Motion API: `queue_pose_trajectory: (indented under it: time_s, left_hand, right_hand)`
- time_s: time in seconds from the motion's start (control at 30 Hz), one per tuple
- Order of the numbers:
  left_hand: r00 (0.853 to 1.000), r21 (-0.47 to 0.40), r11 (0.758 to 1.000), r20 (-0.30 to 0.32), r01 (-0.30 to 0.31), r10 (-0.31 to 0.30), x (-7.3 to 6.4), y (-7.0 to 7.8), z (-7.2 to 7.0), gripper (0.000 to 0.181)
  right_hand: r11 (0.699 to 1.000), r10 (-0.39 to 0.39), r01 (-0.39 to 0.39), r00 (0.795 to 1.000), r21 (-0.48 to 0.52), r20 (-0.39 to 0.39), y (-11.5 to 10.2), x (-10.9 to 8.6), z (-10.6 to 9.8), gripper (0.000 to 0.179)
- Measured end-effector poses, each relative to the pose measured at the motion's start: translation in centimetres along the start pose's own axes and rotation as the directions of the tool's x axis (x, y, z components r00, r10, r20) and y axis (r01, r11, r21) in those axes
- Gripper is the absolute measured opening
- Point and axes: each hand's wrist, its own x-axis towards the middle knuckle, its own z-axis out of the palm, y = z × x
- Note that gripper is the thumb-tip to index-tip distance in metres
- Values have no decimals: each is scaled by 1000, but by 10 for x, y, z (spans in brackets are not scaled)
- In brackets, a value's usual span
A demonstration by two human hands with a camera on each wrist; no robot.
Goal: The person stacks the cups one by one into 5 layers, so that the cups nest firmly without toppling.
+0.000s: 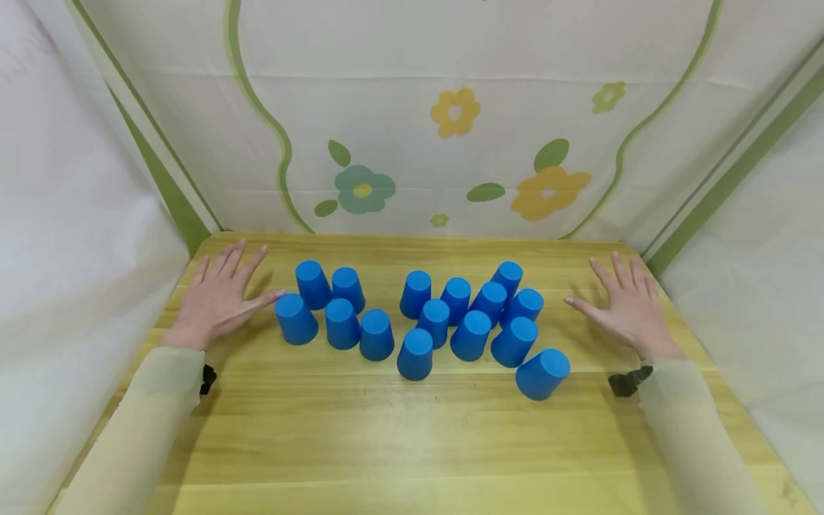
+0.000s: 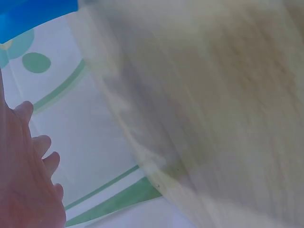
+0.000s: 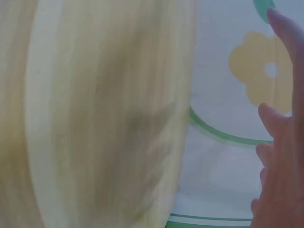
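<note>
Several blue cups stand upside down in a loose spread across the table. My left hand (image 1: 222,297) is at the left side, fingers spread and straight, holding nothing. Its thumb tip comes right up to the leftmost cup (image 1: 296,320) in the head view. At the right side, my right hand (image 1: 631,311) is spread out too, with nothing in it. A gap separates its thumb from the nearest cups, such as the upper right cup (image 1: 523,307) and the front right cup (image 1: 543,374). Part of a blue cup (image 2: 35,16) shows in the left wrist view's top corner.
The wooden table (image 1: 399,443) reaches back to a white curtain (image 1: 360,43) printed with flowers and green lines. More white fabric hangs along the left and right sides. A small black device (image 1: 629,383) sits at the right wrist.
</note>
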Motion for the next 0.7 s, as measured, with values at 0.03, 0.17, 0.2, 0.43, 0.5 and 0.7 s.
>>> queue_pose_trajectory:
  time_s: [0.03, 0.17, 0.2, 0.43, 0.5, 0.7]
  left_hand:
    - [1000, -8, 1000, -2, 2, -2, 0, 1, -1, 92]
    - [1000, -32, 999, -11, 12, -13, 2, 5, -6, 94]
    - [1000, -39, 999, -15, 14, -15, 2, 6, -7, 95]
    - [997, -74, 997, -81, 3, -9, 6, 9, -16, 93]
    - [996, -84, 996, -93, 3, -11, 7, 10, -19, 94]
    - [992, -146, 989, -128, 5, -24, 11, 15, -27, 91]
  right_hand:
    - [1000, 0, 0, 1000, 10, 0, -1, 1, -1, 97]
    - [998, -3, 4, 1000, 61, -14, -5, 4, -5, 95]
    - [997, -5, 7, 1000, 72, -21, -7, 5, -7, 94]
    - [994, -47, 54, 996, 95, -73, -17, 13, -23, 91]
    - [992, -50, 59, 996, 115, -80, -21, 14, -28, 90]
    - [979, -38, 55, 995, 198, -89, -35, 20, -43, 88]
